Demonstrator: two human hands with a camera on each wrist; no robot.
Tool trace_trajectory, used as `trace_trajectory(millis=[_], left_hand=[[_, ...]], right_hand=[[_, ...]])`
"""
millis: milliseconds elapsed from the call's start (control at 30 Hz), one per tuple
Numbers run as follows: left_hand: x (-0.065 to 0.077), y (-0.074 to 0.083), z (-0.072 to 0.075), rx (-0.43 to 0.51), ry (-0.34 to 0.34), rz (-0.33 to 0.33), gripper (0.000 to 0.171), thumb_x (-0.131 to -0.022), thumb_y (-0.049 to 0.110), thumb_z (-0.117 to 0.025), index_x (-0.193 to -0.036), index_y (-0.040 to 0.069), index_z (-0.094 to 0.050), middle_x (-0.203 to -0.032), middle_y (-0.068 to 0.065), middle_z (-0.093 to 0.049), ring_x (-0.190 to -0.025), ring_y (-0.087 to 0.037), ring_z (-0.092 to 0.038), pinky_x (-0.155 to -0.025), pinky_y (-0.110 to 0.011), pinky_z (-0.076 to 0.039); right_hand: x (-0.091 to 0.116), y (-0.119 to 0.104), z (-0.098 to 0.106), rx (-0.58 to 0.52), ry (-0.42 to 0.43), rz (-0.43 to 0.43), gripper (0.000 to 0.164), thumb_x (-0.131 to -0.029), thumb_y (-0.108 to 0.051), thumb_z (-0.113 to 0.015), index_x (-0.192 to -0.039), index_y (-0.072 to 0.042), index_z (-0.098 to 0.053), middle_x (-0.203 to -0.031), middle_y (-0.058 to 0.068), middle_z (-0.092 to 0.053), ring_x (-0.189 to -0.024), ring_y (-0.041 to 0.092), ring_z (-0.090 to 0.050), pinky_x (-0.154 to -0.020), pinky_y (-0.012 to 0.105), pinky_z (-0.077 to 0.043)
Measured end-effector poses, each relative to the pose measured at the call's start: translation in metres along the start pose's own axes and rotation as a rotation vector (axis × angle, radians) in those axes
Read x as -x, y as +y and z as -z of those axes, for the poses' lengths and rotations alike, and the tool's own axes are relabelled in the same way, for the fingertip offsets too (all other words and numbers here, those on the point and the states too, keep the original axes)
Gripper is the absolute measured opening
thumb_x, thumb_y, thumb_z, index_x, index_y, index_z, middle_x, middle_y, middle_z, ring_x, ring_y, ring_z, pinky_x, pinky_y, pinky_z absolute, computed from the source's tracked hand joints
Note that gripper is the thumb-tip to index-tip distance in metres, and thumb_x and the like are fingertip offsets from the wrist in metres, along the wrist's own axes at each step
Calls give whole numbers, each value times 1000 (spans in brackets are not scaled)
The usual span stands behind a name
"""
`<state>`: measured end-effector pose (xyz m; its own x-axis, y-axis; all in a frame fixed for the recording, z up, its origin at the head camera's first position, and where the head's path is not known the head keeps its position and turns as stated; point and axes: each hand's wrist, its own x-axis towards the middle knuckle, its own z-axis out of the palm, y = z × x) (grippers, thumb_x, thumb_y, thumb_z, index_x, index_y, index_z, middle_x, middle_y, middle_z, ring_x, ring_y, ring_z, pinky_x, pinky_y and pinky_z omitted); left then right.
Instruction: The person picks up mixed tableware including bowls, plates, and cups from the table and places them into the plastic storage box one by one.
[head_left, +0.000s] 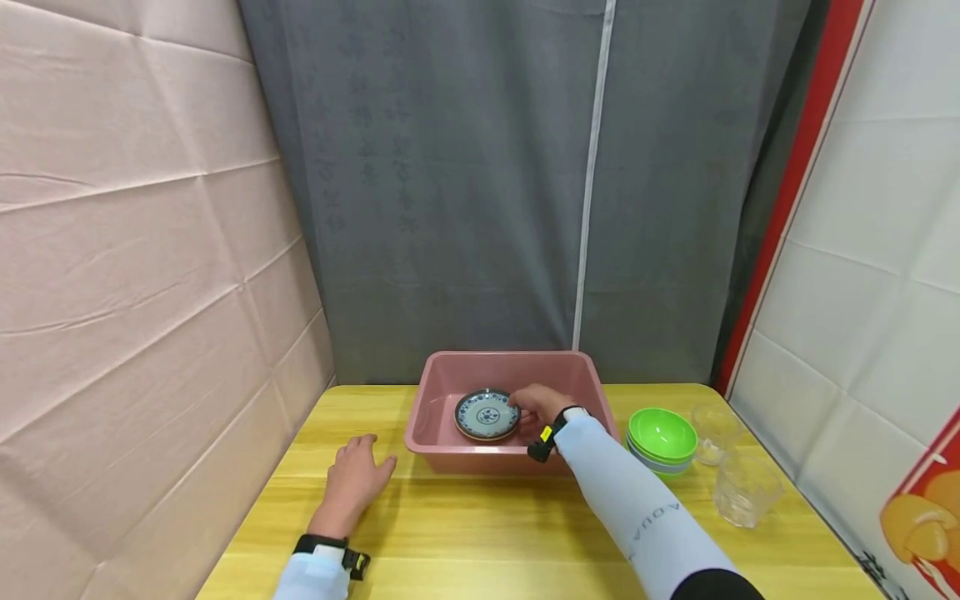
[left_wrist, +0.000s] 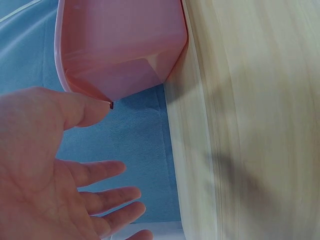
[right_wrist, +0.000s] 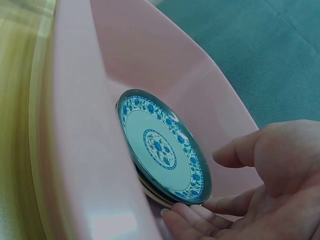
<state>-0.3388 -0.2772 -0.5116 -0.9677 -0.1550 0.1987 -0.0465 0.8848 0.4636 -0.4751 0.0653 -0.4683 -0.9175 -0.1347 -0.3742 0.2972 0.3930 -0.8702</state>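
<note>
A small plate (right_wrist: 159, 150) with a blue floral pattern and dark rim lies inside a pink plastic basin (head_left: 506, 448). Beneath its edge shows a second, yellowish rim (right_wrist: 154, 194), so it seems to sit on another dish. My right hand (head_left: 542, 403) reaches into the basin at the plate's right side. In the right wrist view its fingertips touch the plate's edge from below, while the thumb stays apart from the rim. Left of the basin, my left hand (head_left: 354, 481) hovers above the table with fingers spread, holding nothing; its palm (left_wrist: 30, 175) shows in the left wrist view.
Right of the basin stands a stack of bowls with a green bowl (head_left: 663, 434) on top. Beside it are two clear glasses, one farther back (head_left: 712, 433) and one nearer (head_left: 746, 492). A grey curtain (head_left: 450, 208) hangs behind the wooden table (head_left: 480, 533).
</note>
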Motion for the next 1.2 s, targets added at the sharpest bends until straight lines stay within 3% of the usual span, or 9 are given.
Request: trace_trajectory(millis=[233,367,467,567,667,800,1033,1200], left_hand=[[1,1,1,3,2,-7,65,-103,32,-75,-147,-12,-57,-149,-38,-55,-134,-57,-53,-104,-75,-48],[0,2,0,0,5,-16,64,-103,32,-75,-146,-12,-58,-148,-38,-56,-133,-57,-54,-103,-75,-49],[0,1,-1,0,4,-19,64,-103,32,-75,-146,-12,-57,-148,-38,-56,-133,-57,-54,-103,-75,-49],[0,1,-1,2,3,-21,64,-104,32,-75,-146,-12,-57,-148,-38,-56,-133,-57,-54,-103,-75,-48],[0,0,0,3,1,-19,64,-104,32,-75,-146,-12,-57,-148,-38,-55,-134,-58,-54,-103,-75,-48],[2,-3,1,0,-2,0,64,-104,33,-75,-146,-12,-57,-149,-37,-55,-134,-57,-53,-104,-75,-48],[2,-7,4,-9,0,-11,64,-104,33,-75,-145,-12,-58,-147,-37,-56,-131,-57,-55,-102,-74,-49],[0,-8,6,-6,3,-18,63,-104,34,-75,-144,-12,-59,-146,-37,-57,-131,-57,-56,-101,-74,-50]], right_hand=[[8,-1,0,55,-11,39,49,-103,-25,-71,-139,9,-67,-133,28,-69,-106,37,-75,-109,50,-57],[9,0,3,41,-24,22,51,-102,-27,-74,-138,8,-69,-109,18,-71,-88,29,-73,-108,50,-58],[7,0,6,85,-27,25,49,-102,-31,-75,-133,7,-72,-89,10,-61,-78,25,-67,-103,49,-59],[9,1,9,175,-16,70,50,-102,-35,-74,-130,7,-72,-92,13,-59,-91,31,-69,-102,50,-58],[18,1,15,240,12,136,52,-102,-37,-75,-131,6,-69,-111,18,-64,-114,40,-68,-105,54,-58],[43,-1,26,273,36,210,47,-103,-38,-75,-128,1,-71,-119,19,-67,-117,42,-66,-99,50,-60],[97,6,58,311,104,357,34,-109,-28,-70,-128,0,-72,-118,12,-72,-108,31,-71,-92,42,-63],[143,19,95,284,146,367,37,-113,-31,-66,-131,1,-69,-119,15,-72,-108,31,-70,-93,46,-62]])
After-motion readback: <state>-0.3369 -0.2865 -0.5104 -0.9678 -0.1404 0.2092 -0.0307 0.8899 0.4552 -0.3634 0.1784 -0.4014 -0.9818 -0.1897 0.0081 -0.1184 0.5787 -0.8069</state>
